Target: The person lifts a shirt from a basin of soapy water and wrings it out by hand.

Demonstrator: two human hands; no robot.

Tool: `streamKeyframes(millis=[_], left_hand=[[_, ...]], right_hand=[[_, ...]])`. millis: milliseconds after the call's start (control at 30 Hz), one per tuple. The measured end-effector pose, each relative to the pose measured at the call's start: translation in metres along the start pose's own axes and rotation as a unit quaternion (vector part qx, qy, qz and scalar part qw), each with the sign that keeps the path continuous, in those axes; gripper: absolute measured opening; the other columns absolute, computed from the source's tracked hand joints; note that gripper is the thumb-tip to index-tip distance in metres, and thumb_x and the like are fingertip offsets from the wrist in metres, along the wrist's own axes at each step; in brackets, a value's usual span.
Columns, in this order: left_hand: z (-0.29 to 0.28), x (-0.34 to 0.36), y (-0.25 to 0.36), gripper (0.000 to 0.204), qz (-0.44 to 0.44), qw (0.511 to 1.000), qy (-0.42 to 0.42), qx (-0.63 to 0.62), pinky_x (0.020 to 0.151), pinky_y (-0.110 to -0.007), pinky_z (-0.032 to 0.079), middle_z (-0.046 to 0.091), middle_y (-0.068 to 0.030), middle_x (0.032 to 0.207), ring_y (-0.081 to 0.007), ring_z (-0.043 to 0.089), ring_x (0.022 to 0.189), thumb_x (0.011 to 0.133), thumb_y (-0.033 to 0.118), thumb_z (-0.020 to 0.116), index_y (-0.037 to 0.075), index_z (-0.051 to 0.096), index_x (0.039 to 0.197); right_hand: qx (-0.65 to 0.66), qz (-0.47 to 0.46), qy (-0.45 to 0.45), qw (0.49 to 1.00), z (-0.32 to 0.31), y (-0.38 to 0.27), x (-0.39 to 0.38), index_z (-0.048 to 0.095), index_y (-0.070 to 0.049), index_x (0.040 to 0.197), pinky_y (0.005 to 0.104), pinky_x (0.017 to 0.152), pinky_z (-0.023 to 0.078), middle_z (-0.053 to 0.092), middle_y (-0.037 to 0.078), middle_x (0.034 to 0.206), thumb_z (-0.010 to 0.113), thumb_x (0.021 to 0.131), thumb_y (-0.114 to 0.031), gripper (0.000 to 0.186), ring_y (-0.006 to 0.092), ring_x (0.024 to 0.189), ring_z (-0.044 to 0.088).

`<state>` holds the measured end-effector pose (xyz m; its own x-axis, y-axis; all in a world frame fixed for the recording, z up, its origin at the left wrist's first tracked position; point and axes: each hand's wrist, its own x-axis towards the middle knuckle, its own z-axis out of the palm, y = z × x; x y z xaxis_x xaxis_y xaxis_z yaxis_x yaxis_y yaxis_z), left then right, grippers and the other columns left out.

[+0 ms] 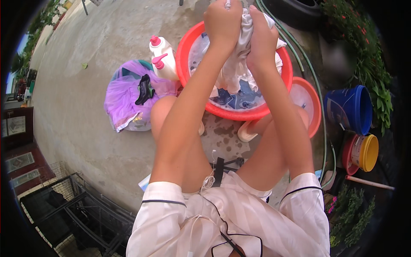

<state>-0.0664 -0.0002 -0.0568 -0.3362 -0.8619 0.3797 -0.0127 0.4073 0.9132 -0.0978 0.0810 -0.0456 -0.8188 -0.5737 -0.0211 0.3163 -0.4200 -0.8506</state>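
white cloth [233, 77], 1, wet-looking: gripped in my 2 hands above the large red basin [239, 115]. its long axis runs from my fists down toward the basin, the loose end hanging between my forearms; whether that end touches the water i cannot tell. neither hand is nearer, since each is on the cloth.

left hand [223, 22], 1: closed in a fist around the upper part of the cloth.

right hand [262, 43], 1: wrapped around the cloth just beside the left, thumb pointing up.

large red basin, 1: in front of my knees, holding water, blue garments [246, 95] and more white fabric, overlapped, number not countable.

pump bottles [168, 67], 2, white with pink tops: standing left of the basin.

purple garment [122, 92], 1, sheer: heaped over a green tub [145, 64], 1, with a black item [145, 90], 1, on top.

small red basin [315, 107], 1: just right of the large basin.

blue bucket [340, 107], 1, and yellow bucket [369, 153], 1: farther right, beyond the green hose [318, 85].
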Motion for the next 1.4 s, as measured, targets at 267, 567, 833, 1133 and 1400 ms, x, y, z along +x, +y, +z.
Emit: streamKeyframes(millis=[267,567,833,1133,1400], left_hand=[[0.012,-0.047,0.045,0.033,0.090,0.992,-0.077,0.035,0.049,-0.033,0.037,0.049,-0.0079,0.051,-0.0134,0.043,0.049,0.081,0.025,0.056,-0.003,0.053,0.065],[-0.003,0.000,-0.006,0.016,0.048,0.998,0.017,-0.024,0.061,-0.037,0.046,0.063,-0.0191,0.070,-0.0280,0.060,0.064,0.078,0.009,0.055,-0.005,0.061,0.079],[0.014,-0.056,0.045,0.031,0.124,0.987,-0.066,0.078,0.052,-0.034,0.042,0.054,-0.0147,0.055,-0.0213,0.050,0.049,0.080,0.025,0.056,-0.002,0.055,0.066],[0.002,-0.008,0.016,0.018,0.206,0.972,0.069,-0.086,0.059,-0.037,0.046,0.063,-0.0189,0.072,-0.0292,0.062,0.065,0.081,0.013,0.055,-0.005,0.061,0.080],[0.024,-0.015,0.007,0.024,0.139,0.980,-0.053,0.130,0.054,-0.035,0.044,0.059,-0.0144,0.064,-0.0250,0.054,0.054,0.080,0.018,0.056,-0.004,0.058,0.073]], right_hand=[[0.069,0.051,-0.093,0.992,-0.025,-0.033,0.003,0.057,-0.005,0.090,0.0272,0.060,0.048,0.061,0.004,0.079,0.059,0.083,-0.026,0.022,0.0142,0.069,0.061],[-0.014,-0.037,-0.026,0.999,0.005,-0.003,-0.012,0.055,-0.007,0.070,0.0225,0.053,0.037,0.054,-0.003,0.068,0.059,0.084,-0.022,0.022,0.0046,0.057,0.046],[0.068,-0.047,-0.210,0.974,-0.040,-0.021,0.008,0.058,0.002,0.102,0.0231,0.064,0.046,0.061,0.005,0.083,0.060,0.083,-0.024,0.033,0.0118,0.073,0.059],[-0.005,-0.051,-0.011,0.999,-0.004,-0.012,-0.007,0.056,-0.006,0.079,0.0242,0.058,0.042,0.056,0.000,0.074,0.054,0.085,-0.018,0.013,0.0084,0.064,0.052],[0.041,-0.007,0.001,0.999,-0.031,-0.013,0.020,0.055,-0.006,0.076,0.0259,0.053,0.041,0.055,0.000,0.072,0.059,0.083,-0.019,0.015,0.0075,0.058,0.051]])
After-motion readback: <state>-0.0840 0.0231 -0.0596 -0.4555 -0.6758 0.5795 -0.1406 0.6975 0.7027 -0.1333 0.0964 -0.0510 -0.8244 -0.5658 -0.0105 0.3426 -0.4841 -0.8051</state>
